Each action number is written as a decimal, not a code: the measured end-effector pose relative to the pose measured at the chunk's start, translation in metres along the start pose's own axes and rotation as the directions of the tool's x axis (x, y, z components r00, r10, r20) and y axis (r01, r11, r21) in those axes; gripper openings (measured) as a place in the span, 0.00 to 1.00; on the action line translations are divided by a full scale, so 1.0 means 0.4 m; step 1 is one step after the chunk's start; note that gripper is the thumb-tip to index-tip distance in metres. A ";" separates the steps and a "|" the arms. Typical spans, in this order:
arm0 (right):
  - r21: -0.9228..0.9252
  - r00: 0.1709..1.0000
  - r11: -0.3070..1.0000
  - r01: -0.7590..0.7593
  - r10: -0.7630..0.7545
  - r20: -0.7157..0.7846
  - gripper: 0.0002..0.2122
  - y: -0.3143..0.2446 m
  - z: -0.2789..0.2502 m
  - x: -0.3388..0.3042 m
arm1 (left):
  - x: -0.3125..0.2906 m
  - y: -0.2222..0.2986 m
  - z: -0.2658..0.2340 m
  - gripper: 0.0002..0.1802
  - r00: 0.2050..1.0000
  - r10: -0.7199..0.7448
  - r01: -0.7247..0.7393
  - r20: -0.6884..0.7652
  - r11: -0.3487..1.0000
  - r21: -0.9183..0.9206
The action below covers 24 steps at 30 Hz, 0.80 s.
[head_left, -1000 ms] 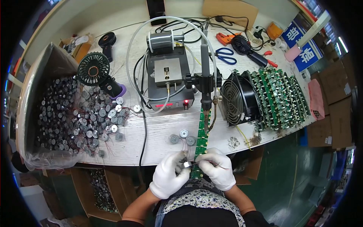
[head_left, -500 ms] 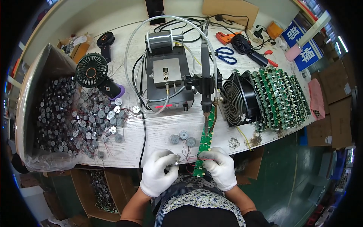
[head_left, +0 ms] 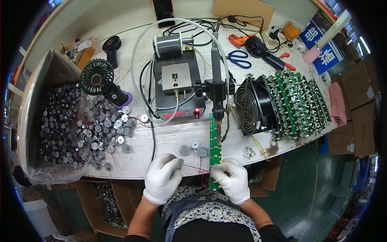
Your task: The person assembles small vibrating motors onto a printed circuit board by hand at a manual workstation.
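A long green circuit board strip (head_left: 215,155) lies upright in the view, overhanging the table's near edge, its upper part under the tip of a clamped soldering iron (head_left: 218,109). My gloved right hand (head_left: 233,179) pinches the strip's right edge near its lower end. Left of the strip, my gloved left hand (head_left: 163,177) is closed, thumb against forefinger, on thin dark red wires (head_left: 195,166) stretched toward the board. Whatever else sits inside those fingers is hidden. Small round motors (head_left: 195,144) stand just beyond the wires, some with leads reaching the strip.
A solder feeder (head_left: 179,99) with a wire spool (head_left: 169,44) stands behind, its red lamp lit. At left, loose motors spill from a plastic-lined box (head_left: 36,121) beside a handheld fan (head_left: 96,76). Right are a black fan (head_left: 258,107) and stacked boards (head_left: 298,107).
The strip has swung from a slant to nearly straight, its top shifting left. My left hand has moved left and up, drawing the wires taut. The feeder's red lamp has lit.
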State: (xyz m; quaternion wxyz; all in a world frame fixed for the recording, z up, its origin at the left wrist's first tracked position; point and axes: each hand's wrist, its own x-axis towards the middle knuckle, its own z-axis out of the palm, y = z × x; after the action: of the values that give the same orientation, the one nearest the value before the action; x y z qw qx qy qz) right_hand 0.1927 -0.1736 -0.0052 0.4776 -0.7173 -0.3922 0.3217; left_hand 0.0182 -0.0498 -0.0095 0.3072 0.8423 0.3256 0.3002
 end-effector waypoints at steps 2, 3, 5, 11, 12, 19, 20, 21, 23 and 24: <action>-0.029 1.000 1.000 0.002 -0.002 -0.006 0.06 -0.002 0.004 0.001 | 0.014 0.003 0.006 0.14 0.998 0.063 -0.056 -0.030 0.981 0.187; -0.024 1.000 1.000 0.001 -0.001 -0.012 0.06 -0.003 0.005 0.002 | 0.019 0.009 0.010 0.15 0.990 0.131 -0.105 -0.046 0.924 0.368; -0.020 1.000 1.000 0.000 0.000 -0.019 0.06 -0.003 0.005 0.003 | 0.008 0.022 0.028 0.15 0.985 0.110 -0.077 -0.130 0.969 0.237; 0.058 0.999 0.997 -0.047 0.046 0.021 0.07 0.008 0.009 -0.003 | 0.026 0.074 0.067 0.13 0.972 0.218 -0.213 0.088 0.975 -0.067; 0.091 0.998 0.994 -0.062 0.060 0.021 0.07 0.011 0.010 -0.004 | 0.020 0.073 0.076 0.13 0.975 0.199 -0.194 0.095 0.979 -0.061; 0.126 0.995 0.987 -0.098 0.100 -0.008 0.09 0.015 -0.008 -0.004 | 0.042 0.042 0.074 0.07 0.993 0.040 -0.012 0.108 0.968 -0.252; 0.109 0.992 0.987 -0.121 0.123 -0.011 0.09 0.003 -0.015 -0.003 | 0.045 0.045 0.069 0.07 0.993 0.040 -0.012 0.107 0.968 -0.250; 0.111 0.993 0.987 -0.120 0.122 -0.011 0.09 0.002 -0.017 -0.004 | 0.048 0.055 0.060 0.06 0.979 -0.103 0.148 0.177 0.954 -0.262; 0.146 0.987 0.976 -0.159 0.162 -0.011 0.09 0.003 -0.020 -0.006 | 0.053 0.056 0.057 0.05 0.954 -0.196 0.250 0.227 0.937 -0.243; 0.147 0.987 0.976 -0.160 0.163 -0.013 0.09 0.001 -0.022 -0.005 | 0.055 0.058 0.059 0.05 0.954 -0.194 0.249 0.229 0.937 -0.243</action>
State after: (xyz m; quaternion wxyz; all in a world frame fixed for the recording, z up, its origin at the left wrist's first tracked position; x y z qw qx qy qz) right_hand 0.1991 -0.1793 -0.0024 0.5058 -0.7140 -0.3022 0.3782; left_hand 0.0566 -0.0550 -0.0012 0.4821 0.7765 0.3423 0.2178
